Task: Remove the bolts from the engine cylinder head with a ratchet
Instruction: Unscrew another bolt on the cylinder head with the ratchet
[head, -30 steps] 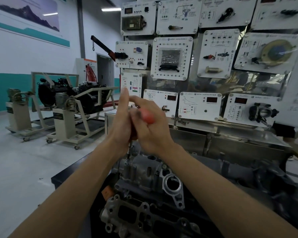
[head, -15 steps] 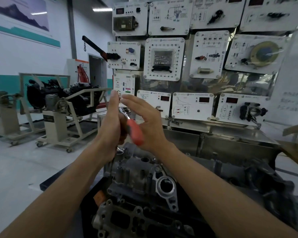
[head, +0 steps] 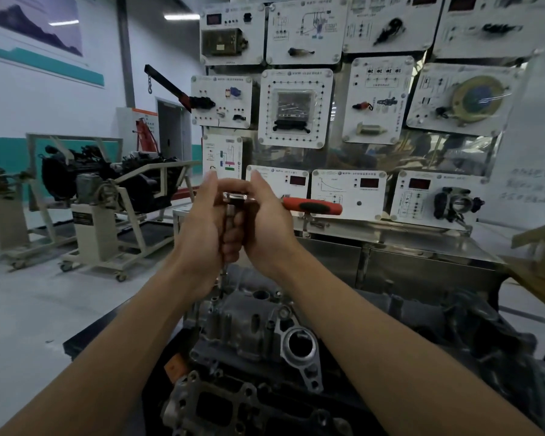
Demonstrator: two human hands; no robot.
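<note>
Left hand (head: 199, 237) wrapped round upright extension (head: 223, 278) of ratchet (head: 312, 206), right hand (head: 266, 228) clamped at the ratchet's head — red handle sticking out right, roughly level. Extension tip down at far-left end of cylinder head (head: 249, 325) — bolt too small to make out.

Head cam only: one wide-angle view, worn on the head, facing forward and tipped down.

Lens sits above and behind both forearms, which enter from the lower corners and meet mid-frame; left hand (head: 199, 237) and right hand (head: 268, 231) on the ratchet (head: 312, 206) are close, cylinder head (head: 249, 322) just below them at bottom centre. Board of instrument panels (head: 296, 108) stands near behind, upper right; engine stands (head: 98, 228) well off to the left. Straight lines bow at the edges.
</note>
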